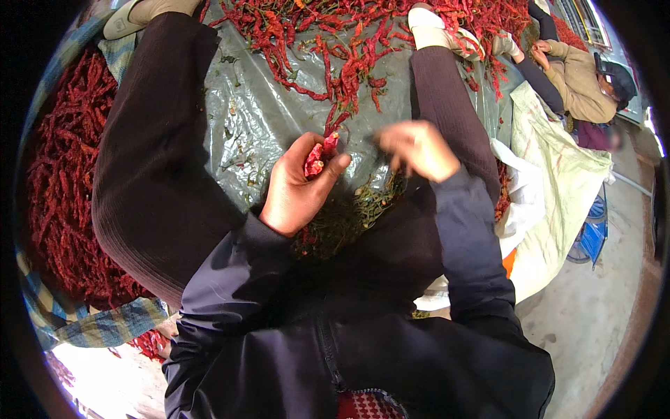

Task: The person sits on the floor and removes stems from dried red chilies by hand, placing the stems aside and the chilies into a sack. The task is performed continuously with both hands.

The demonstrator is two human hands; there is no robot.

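Between the thumb and curled fingers of my left hand (301,183) are a few dried red chili peppers (315,160), their ends poking out at the top. To its right, my right hand (419,149) is blurred by motion; whether its fingers hold anything cannot be made out. Loose dried chilies (345,68) spread over a grey plastic sheet (251,115) between my outstretched legs. Below my hands, a heap of greenish-brown chili stems (374,204) lies close to my lap, partly shaded.
At left, a checked cloth (112,322) borders a large pile of dried chilies (68,199). A pale woven sack (549,209) lies beside my right leg. Another person (581,84) sits at upper right. A blue wheeled object (594,233) stands on the concrete floor (591,309).
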